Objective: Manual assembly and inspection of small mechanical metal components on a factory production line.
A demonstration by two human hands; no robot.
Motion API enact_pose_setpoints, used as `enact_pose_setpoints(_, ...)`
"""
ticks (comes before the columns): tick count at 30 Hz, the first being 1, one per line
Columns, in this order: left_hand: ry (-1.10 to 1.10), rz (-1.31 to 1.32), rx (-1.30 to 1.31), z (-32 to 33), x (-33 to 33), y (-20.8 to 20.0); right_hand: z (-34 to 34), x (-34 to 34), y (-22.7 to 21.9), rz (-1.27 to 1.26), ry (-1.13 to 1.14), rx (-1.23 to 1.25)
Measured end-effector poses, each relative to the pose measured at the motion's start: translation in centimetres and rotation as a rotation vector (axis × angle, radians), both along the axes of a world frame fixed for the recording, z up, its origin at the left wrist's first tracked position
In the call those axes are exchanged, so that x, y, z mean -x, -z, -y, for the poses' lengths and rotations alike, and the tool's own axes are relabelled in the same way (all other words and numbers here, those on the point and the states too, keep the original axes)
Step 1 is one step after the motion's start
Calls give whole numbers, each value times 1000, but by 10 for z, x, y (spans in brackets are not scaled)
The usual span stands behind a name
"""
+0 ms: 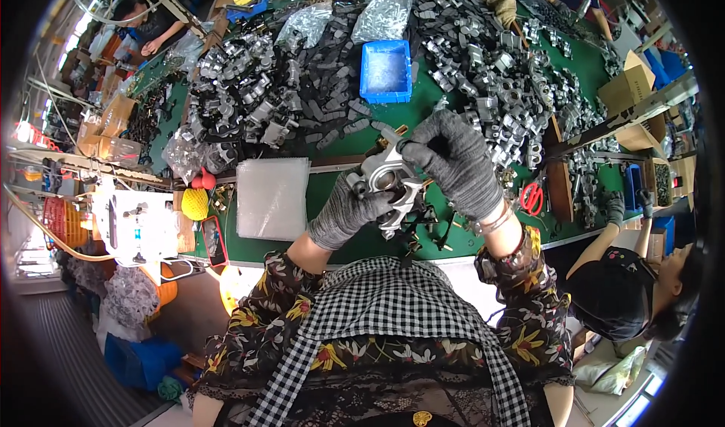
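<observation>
Silver casting | partly hidden by hands | dark parts beside: indistinct

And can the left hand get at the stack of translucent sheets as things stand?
Probably yes: the stack of translucent sheets lies just left of the left hand, with nothing visible between them. That hand holds a metal part, though, and would likely have to let go first.

1. The casting sits between left hand and right hand, above the table.
2. Beyond it, the bin stands between the left heap and right heap.
3. Behind the bin lies a bag.
4. Left of the left hand lie sheets, then the phone.
5. Scissors lie right of the right hand.
</observation>
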State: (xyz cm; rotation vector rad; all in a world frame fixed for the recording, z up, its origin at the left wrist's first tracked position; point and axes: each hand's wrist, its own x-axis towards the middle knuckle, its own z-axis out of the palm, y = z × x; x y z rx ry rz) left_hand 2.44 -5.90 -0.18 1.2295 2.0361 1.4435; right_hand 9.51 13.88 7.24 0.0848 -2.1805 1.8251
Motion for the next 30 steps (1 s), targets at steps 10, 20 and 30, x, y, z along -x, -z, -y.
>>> enact_pose_setpoints(10, 190, 1333, -610, 8, -5, -7, -8, -33, 28, 610, -112, 505)
enact_pose_setpoints(20, 327, 1599, -640, 1, -11, -13, 16, -28, 49, -361, 302, -415)
enact_pose_setpoints(30, 317, 1620, -614, -5, -15, -17, 14, -21, 54, -361, 311, -403)
